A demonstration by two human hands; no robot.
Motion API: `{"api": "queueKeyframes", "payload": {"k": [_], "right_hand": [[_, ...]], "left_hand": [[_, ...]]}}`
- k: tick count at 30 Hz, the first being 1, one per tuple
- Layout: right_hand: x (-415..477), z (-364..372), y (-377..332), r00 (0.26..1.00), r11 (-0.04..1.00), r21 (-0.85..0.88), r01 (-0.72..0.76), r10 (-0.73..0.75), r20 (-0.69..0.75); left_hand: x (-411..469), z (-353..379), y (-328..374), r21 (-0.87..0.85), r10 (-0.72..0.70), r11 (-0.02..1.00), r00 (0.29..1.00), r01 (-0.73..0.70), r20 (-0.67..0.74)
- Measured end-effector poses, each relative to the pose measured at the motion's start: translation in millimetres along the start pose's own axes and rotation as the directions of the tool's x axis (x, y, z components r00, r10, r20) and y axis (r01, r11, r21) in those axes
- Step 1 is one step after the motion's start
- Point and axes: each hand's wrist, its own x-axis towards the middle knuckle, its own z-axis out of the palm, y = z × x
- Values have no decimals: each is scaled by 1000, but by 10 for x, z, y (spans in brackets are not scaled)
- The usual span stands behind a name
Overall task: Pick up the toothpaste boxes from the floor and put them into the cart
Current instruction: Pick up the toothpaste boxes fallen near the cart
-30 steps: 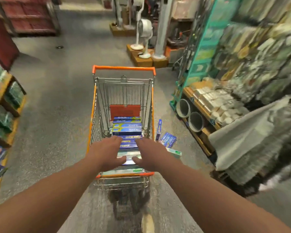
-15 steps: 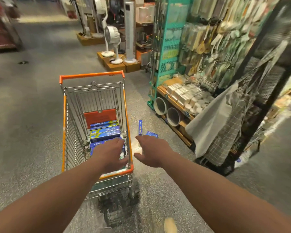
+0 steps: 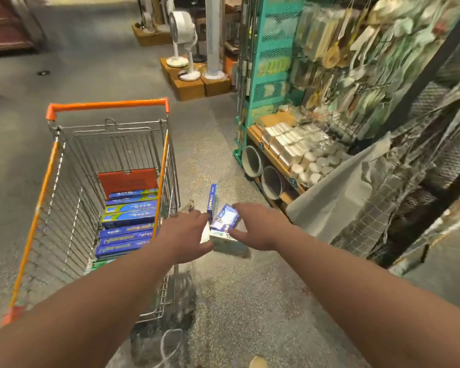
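1. A grey speckled shop floor fills most of the view, running from the near edge to the far aisle.
2. On the right stands a tall teal metal mesh display rack hung with blurred packaged goods, and a low wooden shelf at its foot carries rows of pale wrapped packs.
3. On the left stands a silver wire shopping cart with orange plastic handle and side rails, its handle at the far end.
4. Inside the cart, a row of blue cardboard toothpaste boxes lies flat on the basket bottom, running from an orange-red panel at the far end toward the near end.
5. At the far end of the aisle, white pedestal fans stand on brown cardboard cartons.
6. The left hand reaches forward just right of the cart's right wall, palm down, fingers spread and gripping nothing.
7. The right hand reaches beside it, also spread and empty, its fingers over the loose boxes; contact cannot be told.
8. Between the two hands, on the floor just right of the cart, lie the remaining boxes: a narrow blue box standing on its long edge, a blue-and-white box tilted against it, and a pale green-white box nearest.
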Motion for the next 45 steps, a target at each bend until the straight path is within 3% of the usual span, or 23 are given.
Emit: {"api": "queueKeyframes", "payload": {"k": [7, 14, 22, 28, 35, 41, 45], "right_hand": [[863, -229, 726, 994, 998, -28, 61, -58, 97], [2227, -113, 1246, 986, 991, -106, 88, -71, 153], [3678, 496, 1705, 977, 993, -75, 91, -75, 198], [4526, 1363, 2075, 935, 989, -67, 135, -104, 340], [5206, 2834, 2520, 877, 965, -63, 255, -203, 436], [5858, 4159, 2844, 850, 933, -76, 353, -285, 443], [6375, 4813, 3000, 859, 925, -73, 373, -314, 405]], "left_hand": [[1031, -16, 216, -71, -12, 997, 999, 15, 31], [2477, 244, -302, -140, 5, 990, 998, 3, 57], [3898, 764, -754, -202, 62, 978, 998, -55, 32], [4533, 1668, -927, -235, 20, 972, 993, 7, 114], [4997, 3208, -1033, -237, -96, 961, 976, 142, 196], [5517, 4529, -1112, -228, -121, 956, 957, 184, 263], [5888, 5257, -1164, -164, -65, 980, 965, 109, 253]]}}
